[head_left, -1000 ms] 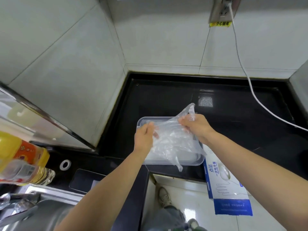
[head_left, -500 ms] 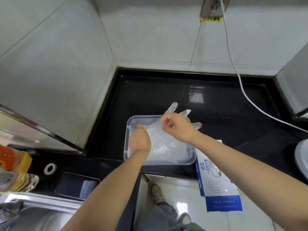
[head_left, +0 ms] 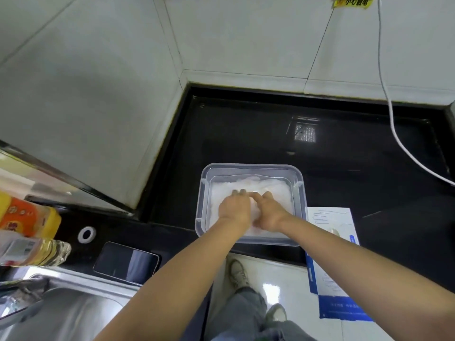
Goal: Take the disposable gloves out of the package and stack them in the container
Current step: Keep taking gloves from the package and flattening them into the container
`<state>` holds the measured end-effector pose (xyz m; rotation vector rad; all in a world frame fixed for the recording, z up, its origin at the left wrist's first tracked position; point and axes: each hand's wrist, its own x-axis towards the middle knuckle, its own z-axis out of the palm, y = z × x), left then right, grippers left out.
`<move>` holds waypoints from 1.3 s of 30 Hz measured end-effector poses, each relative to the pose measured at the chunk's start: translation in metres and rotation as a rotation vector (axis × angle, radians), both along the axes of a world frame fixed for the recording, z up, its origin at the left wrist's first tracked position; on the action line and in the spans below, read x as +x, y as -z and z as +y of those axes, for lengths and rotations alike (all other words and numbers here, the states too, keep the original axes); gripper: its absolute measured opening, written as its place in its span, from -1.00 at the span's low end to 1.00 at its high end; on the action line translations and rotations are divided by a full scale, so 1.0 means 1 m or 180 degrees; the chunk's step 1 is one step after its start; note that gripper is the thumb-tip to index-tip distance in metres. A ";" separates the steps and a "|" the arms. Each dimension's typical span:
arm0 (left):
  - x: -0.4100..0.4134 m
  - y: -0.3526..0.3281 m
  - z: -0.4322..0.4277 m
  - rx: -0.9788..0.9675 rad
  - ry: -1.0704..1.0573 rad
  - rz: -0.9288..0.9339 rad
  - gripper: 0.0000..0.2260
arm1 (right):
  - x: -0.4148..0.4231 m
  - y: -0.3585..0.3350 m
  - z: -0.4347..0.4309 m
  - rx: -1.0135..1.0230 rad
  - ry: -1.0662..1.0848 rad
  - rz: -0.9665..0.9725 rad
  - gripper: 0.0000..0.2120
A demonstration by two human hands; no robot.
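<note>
Disposable gloves (head_left: 273, 186) are my concern here, a pale, crumpled heap of thin clear film already lying inside the container. The black desk (head_left: 246, 134) carries everything. The clear plastic container (head_left: 251, 165) sits near its front edge, and the blue and white package (head_left: 330, 232) lies just beside the container's right wall, hanging partly over the desk's edge. Both my hands are down in the container on top of the heap, side by side and touching. My left hand (head_left: 235, 210) lies palm down with its fingers fairly straight, pressing the film flat. My right hand (head_left: 269, 212) does the same, one finger reaching across toward the left; whether its thumb has caught any film underneath I cannot tell. I judge these gloves to weigh almost nothing. They will be limp, slippery and clingy, springing up once the pressure goes, and easy to tear if pulled hard. I would take the next ones by the cuff, a light pinch through several layers, and lay them down flat rather than drop them.
</note>
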<state>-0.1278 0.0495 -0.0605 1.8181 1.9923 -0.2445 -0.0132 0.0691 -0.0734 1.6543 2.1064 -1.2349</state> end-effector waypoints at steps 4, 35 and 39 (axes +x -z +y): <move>-0.021 0.021 -0.004 -0.0593 -0.0225 -0.0165 -0.20 | 0.009 0.003 0.004 -0.0190 -0.0114 -0.0248 0.00; 0.119 -0.063 -0.073 0.0866 0.0692 -0.1806 -0.88 | 0.152 -0.041 -0.050 0.0660 0.0982 -0.0368 -0.77; 0.144 -0.032 -0.091 0.0038 0.0803 -0.1732 -0.78 | 0.160 -0.024 -0.077 0.0426 0.0472 -0.0805 -0.76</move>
